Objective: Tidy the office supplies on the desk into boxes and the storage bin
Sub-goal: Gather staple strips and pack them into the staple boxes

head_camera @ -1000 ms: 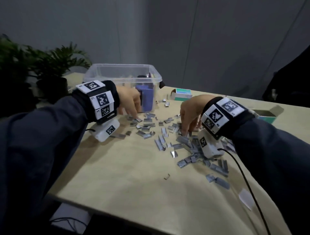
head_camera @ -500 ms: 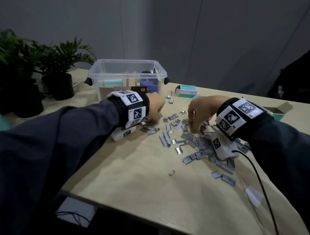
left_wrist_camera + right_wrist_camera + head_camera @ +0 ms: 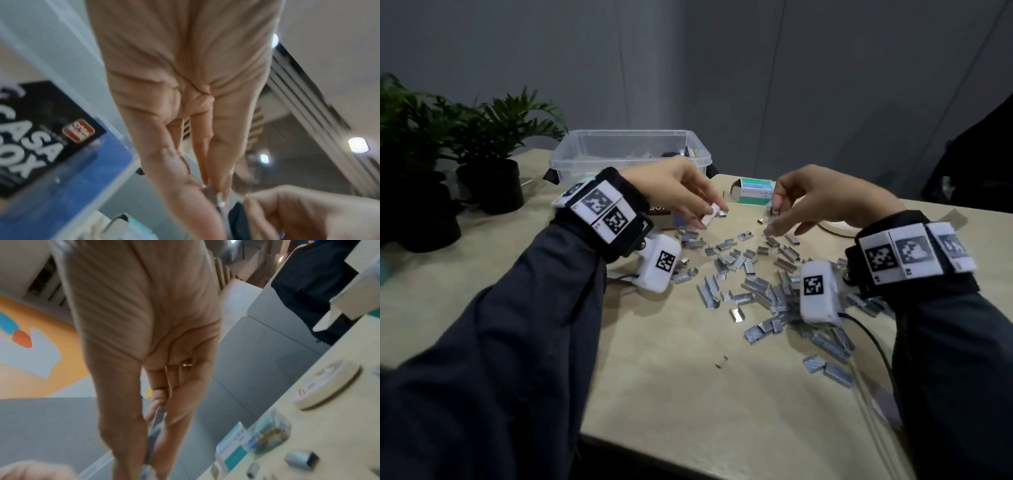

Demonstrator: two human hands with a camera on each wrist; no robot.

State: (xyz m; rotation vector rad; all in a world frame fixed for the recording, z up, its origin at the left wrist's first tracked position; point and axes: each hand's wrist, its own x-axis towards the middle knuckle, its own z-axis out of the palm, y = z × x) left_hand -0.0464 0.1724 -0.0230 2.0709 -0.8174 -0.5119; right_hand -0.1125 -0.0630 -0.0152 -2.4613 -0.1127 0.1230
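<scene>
Silvery staple strips [image 3: 753,291] lay scattered across the tabletop [image 3: 661,370]. The left hand [image 3: 678,195] and right hand [image 3: 815,202] each pinched a few strips above the pile. Gathering seemed underway; next, carry them to the small green box [image 3: 755,192].

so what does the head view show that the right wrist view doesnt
Only the head view shows the clear storage bin, the potted plants and the heap of staple strips on the desk.

Only the right wrist view shows the tape roll.

Both show the right hand and the teal staple box.
</scene>
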